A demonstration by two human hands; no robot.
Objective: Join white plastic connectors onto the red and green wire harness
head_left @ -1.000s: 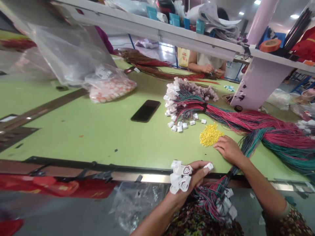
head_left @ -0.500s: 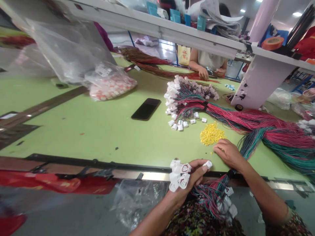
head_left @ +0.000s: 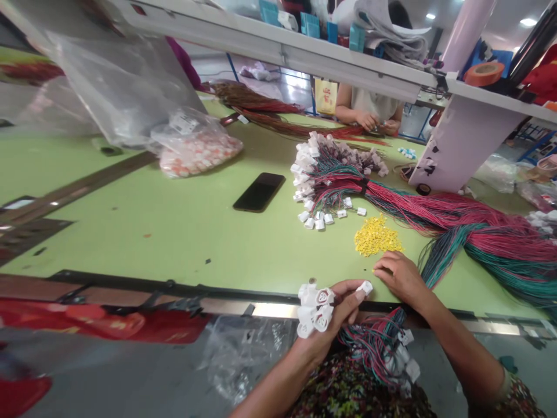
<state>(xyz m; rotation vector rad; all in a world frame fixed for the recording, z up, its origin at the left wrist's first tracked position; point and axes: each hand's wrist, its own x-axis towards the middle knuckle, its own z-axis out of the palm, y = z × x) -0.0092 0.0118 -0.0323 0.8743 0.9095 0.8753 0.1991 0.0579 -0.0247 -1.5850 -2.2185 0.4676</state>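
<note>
Gripping a cluster of white plastic connectors (head_left: 314, 310), the left hand (head_left: 338, 313) curls its fingers closed around them, with a small white connector (head_left: 365, 287) pinched at the fingertips. The right hand (head_left: 400, 277) lies open, fingers loosely spread and holding nothing, just below a small heap of yellow granules (head_left: 376, 235) on a light-green workbench (head_left: 130, 249). Everything else sits relative to that heap. Nearer the person, a red-and-green wire bundle (head_left: 374, 342) with white end connectors hangs over the bench edge. Just beyond the heap lies a large fan of crimson and teal wires (head_left: 452, 217), its white connectors gathered in a mass. Left of the heap rest a black smartphone (head_left: 260, 192) and a clear bag of pinkish parts (head_left: 198, 152). Far beyond it, a co-worker's hands (head_left: 378, 123) work at the bench.
</note>
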